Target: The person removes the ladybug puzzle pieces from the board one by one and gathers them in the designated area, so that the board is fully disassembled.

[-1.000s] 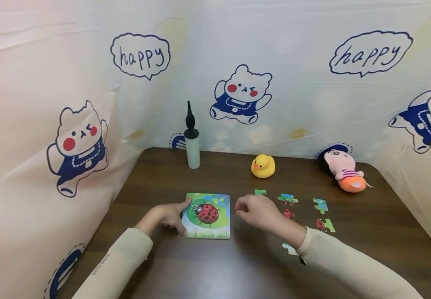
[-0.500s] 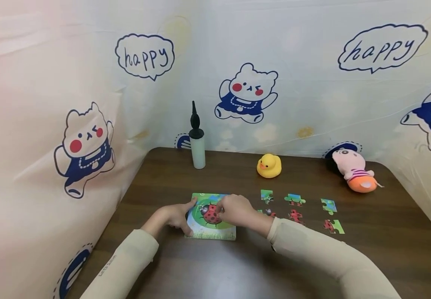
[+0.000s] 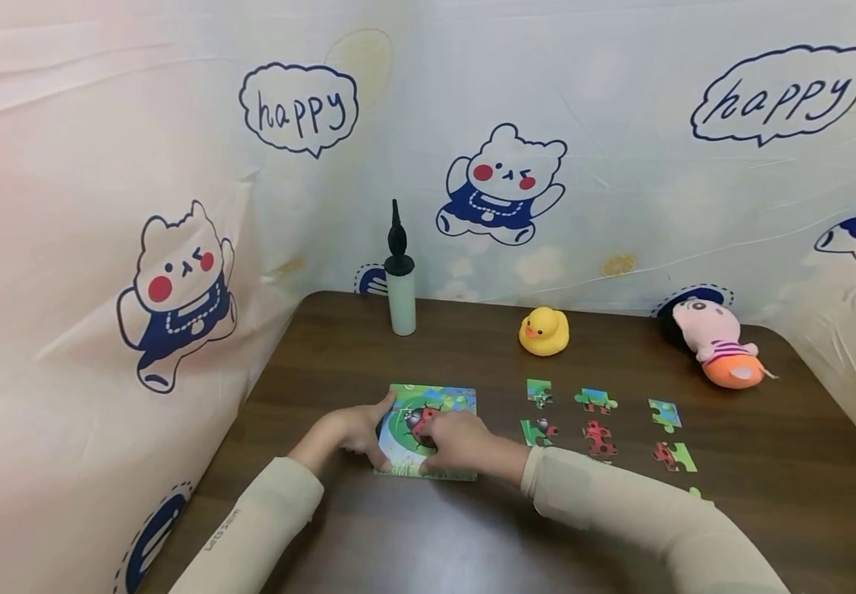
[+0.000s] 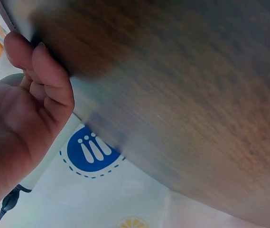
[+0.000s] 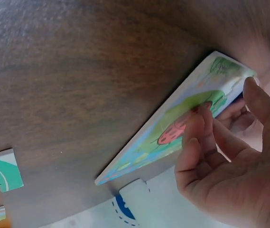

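A square ladybug puzzle board (image 3: 407, 462) lies on the dark wooden table, its printed picture facing up. My left hand (image 3: 357, 431) grips its left edge, with thumb and fingers at the two left corners. My right hand (image 3: 463, 444) is over the board's right half, its forefinger on the printed ladybug. In the right wrist view, the right thumb (image 5: 263, 100) is spread away from the bent fingers, and no loose piece shows between them. The left wrist view shows the left fingers (image 4: 51, 78) bent at the board's edge.
Several loose jigsaw pieces (image 3: 596, 400) lie spread to the right of the board, partly behind the right sleeve (image 3: 606, 495). Along the back stand a hand pump (image 3: 401, 301) and a yellow rubber duck (image 3: 544, 332). A pink plush toy (image 3: 717, 342) lies at the back right.
My right hand has moved left from beside the board onto its picture, and its thumb has since spread away from the fingers. The left hand keeps its grip at the left edge.
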The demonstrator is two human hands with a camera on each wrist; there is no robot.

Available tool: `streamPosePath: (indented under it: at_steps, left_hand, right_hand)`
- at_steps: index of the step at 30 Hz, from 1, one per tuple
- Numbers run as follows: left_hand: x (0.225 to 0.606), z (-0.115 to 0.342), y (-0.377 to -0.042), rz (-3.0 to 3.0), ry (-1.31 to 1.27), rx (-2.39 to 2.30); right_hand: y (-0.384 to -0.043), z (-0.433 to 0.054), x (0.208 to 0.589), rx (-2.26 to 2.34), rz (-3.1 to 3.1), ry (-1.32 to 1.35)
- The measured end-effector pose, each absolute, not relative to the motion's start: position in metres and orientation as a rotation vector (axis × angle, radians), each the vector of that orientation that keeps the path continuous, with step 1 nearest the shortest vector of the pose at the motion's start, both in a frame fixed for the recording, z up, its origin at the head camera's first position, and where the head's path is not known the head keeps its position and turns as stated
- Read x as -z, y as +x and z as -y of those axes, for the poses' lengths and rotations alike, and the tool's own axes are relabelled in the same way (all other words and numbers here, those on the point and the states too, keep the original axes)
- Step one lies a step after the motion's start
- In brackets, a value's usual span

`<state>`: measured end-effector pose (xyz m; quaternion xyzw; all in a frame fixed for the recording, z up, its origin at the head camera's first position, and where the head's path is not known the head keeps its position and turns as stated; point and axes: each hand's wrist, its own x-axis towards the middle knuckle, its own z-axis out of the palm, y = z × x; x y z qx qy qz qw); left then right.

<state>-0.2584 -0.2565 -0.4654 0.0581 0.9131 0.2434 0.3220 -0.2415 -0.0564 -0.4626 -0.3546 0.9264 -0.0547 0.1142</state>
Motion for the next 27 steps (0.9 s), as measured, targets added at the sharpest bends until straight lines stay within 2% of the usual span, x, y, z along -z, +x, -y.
streamPosePath:
  at_steps: [7,27]
  left_hand:
    - [0.463,0.254,-0.257,-2.431,0.182,-0.580]
    - [0.466,0.249,-0.251,-2.515,0.192,-0.519]
  right_hand:
    - [-0.234,0.059,0.461,0.160,-2.731,-1.216]
    - [-0.224,0.067,0.463,0.598,-2.598,-0.992]
